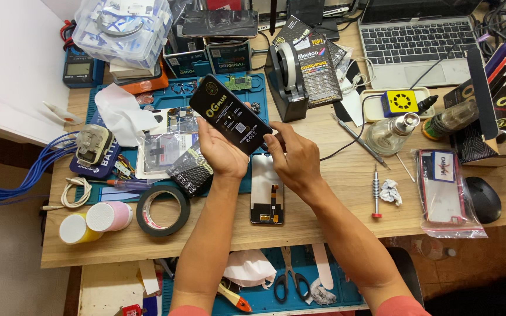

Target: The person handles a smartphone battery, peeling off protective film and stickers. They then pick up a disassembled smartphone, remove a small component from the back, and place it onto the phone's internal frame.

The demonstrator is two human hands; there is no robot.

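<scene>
Above the blue mat (pixel 259 88), left hand (pixel 222 153) gripping black phone (pixel 230 113), right hand (pixel 293 159) fingers seemingly pinching its lower corner.

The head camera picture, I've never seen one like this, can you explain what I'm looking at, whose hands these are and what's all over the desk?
There is one picture, taken by a camera worn on a person's head, looking down at their own two bare hands over a cluttered wooden workbench. No machine is involved. The left hand grips a flat black rectangular phone screen panel with a printed protective film, tilted above the desk, while the right hand pinches its lower corner. Beneath the hands lies a blue rubber work mat and, flat on the desk, another dark glass display panel with a ribbon cable. To the left sits a black roll of tape; to the right lie a red-tipped metal screwdriver and a black computer mouse. A grey laptop stands behind.
</scene>
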